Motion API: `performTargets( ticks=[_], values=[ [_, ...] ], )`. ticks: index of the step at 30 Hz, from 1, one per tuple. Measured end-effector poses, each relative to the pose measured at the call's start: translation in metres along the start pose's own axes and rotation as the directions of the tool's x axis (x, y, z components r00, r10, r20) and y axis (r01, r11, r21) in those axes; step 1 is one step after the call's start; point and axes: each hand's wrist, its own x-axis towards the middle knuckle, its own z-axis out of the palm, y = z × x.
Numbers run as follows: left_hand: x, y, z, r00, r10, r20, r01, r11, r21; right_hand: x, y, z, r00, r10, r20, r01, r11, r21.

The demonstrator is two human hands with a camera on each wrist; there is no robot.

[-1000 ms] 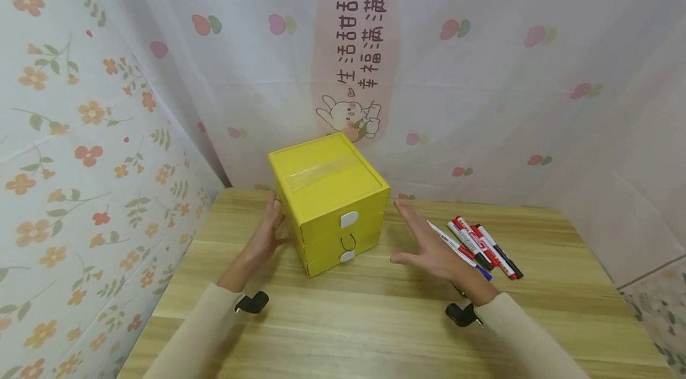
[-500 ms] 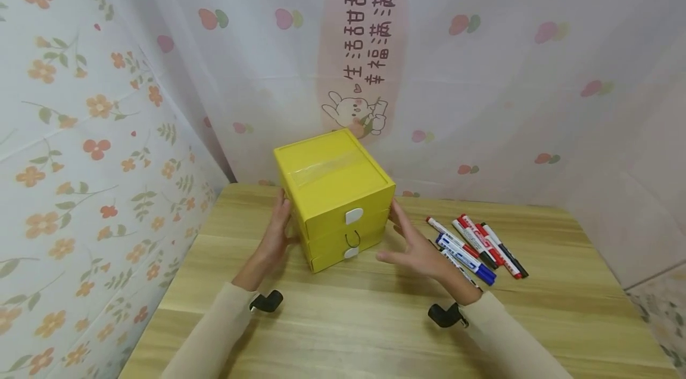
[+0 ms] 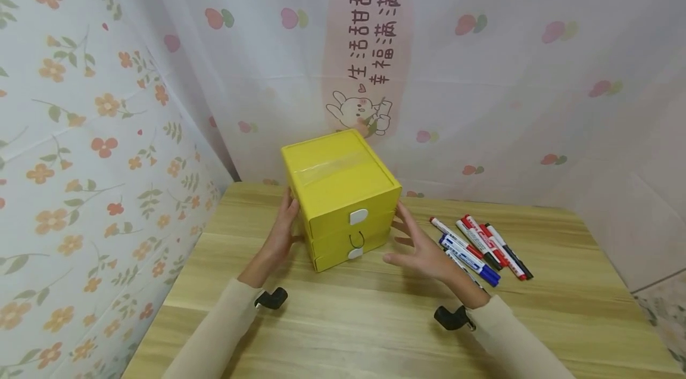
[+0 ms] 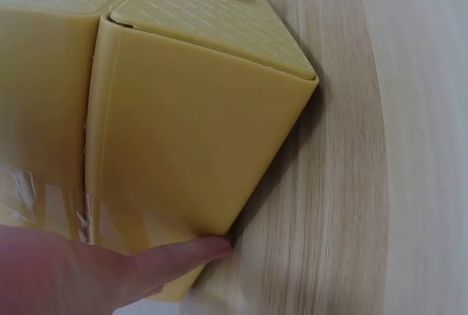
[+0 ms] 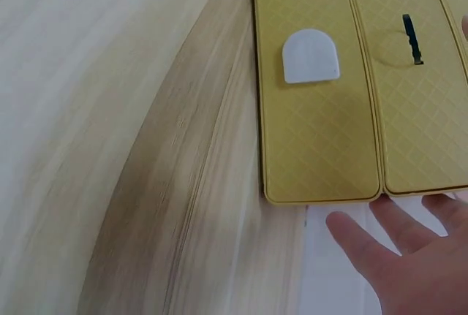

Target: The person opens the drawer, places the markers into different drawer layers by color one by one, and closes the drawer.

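A yellow box with small drawers stands on the wooden table, a strip of clear tape across its top. White tabs and a thin dark loop mark its front. My left hand lies along its left side, and in the left wrist view the extended thumb touches the wall near the bottom edge. On the other side is my right hand, fingers spread and fairly straight. Its fingertips reach the box's right side, partly hidden behind the corner; firm contact there cannot be told.
Several markers, with red, blue and black caps, lie in a loose pile right of my right hand. A patterned curtain hangs behind the table, and a floral one borders the left side.
My right hand has moved left to the box's right side, uncovering more of the markers. The left hand stays along the left side. The head view has shifted slightly.
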Motion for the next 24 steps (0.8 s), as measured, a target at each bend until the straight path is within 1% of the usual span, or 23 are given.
performTargets(
  ticks=[5, 13, 20, 24],
  values=[
    [0.004, -0.001, 0.005, 1.0, -0.001, 0.024, 0.001, 1.0, 0.005, -0.009, -0.001, -0.006, 1.0, -0.002, -0.001, 0.002, 1.0, -0.005],
    [0.014, -0.002, 0.013, 0.995, -0.017, 0.099, 0.013, 0.999, 0.039, -0.026, -0.005, -0.016, 1.0, -0.012, -0.015, 0.012, 1.0, -0.026],
    [0.026, -0.003, 0.02, 0.985, -0.012, 0.171, 0.004, 0.999, 0.047, -0.041, -0.009, -0.022, 0.999, -0.018, -0.03, 0.016, 0.998, -0.064],
    [0.032, -0.003, 0.027, 0.98, -0.009, 0.2, 0.002, 0.999, 0.035, -0.046, -0.009, -0.025, 0.998, -0.039, -0.04, 0.035, 0.996, -0.085]
  ],
)
